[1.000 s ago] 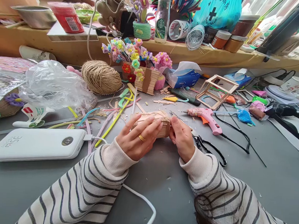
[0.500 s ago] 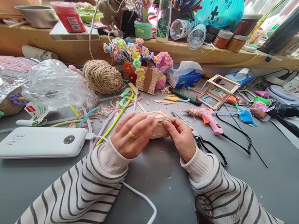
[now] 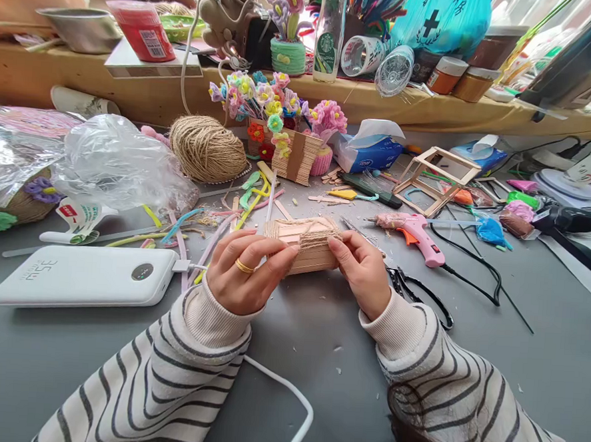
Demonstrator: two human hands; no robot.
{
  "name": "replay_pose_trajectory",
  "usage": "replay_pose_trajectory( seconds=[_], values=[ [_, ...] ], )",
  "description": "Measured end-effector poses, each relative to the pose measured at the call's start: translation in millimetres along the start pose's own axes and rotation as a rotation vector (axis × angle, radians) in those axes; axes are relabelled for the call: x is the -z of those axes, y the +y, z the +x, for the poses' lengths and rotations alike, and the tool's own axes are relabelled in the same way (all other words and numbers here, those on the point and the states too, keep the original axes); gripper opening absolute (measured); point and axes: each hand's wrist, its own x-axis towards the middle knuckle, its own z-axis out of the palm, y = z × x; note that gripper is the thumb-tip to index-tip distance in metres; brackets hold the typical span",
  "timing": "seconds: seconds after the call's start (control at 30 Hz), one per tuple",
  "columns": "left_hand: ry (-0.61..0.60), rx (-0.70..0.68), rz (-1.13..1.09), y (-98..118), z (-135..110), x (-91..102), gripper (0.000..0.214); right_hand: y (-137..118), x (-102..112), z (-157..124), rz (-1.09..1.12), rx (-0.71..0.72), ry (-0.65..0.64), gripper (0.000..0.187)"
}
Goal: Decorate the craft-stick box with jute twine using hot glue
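A small box of wooden craft sticks (image 3: pixel 301 243), wrapped partly with jute twine, rests on the grey table between both hands. My left hand (image 3: pixel 245 271), wearing a gold ring, grips its left end with fingers curled over the top. My right hand (image 3: pixel 362 272) pinches its right end where the twine runs. A ball of jute twine (image 3: pixel 207 149) lies behind, to the left.
A white power bank (image 3: pixel 86 276) with its cable lies at left. A pink glue gun (image 3: pixel 412 228) and black scissors (image 3: pixel 416 295) lie at right. Pipe cleaners, loose sticks, a stick frame (image 3: pixel 436 176), a tissue pack (image 3: pixel 370 149), plastic bags and flower crafts crowd the back.
My left hand has slid leftward off the box top, uncovering more of the sticks and twine. The right hand keeps its grip on the right end.
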Motion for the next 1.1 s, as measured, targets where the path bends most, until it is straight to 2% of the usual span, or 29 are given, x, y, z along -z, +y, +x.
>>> replay_pose_trajectory(
  seconds=[0.23, 0.47, 0.8, 1.1],
  values=[
    [-0.01, -0.003, 0.008, -2.3, -1.3, 3.9, 0.021, -0.2, 0.3, -1.0, -0.006, 0.002, 0.001, 0.025],
    [-0.03, -0.068, 0.037, -2.0, -1.3, 6.9, 0.025, 0.7, 0.3, -0.9, 0.004, -0.008, 0.0, 0.026],
    [-0.032, -0.052, 0.106, -0.2, 0.0, 7.9, 0.032, -1.1, 0.1, -1.7, -0.005, -0.016, 0.001, 0.027],
    [-0.019, -0.195, 0.179, 4.3, 3.5, 3.2, 0.025, 0.0, 0.2, -1.1, 0.016, -0.013, -0.003, 0.024]
  ],
)
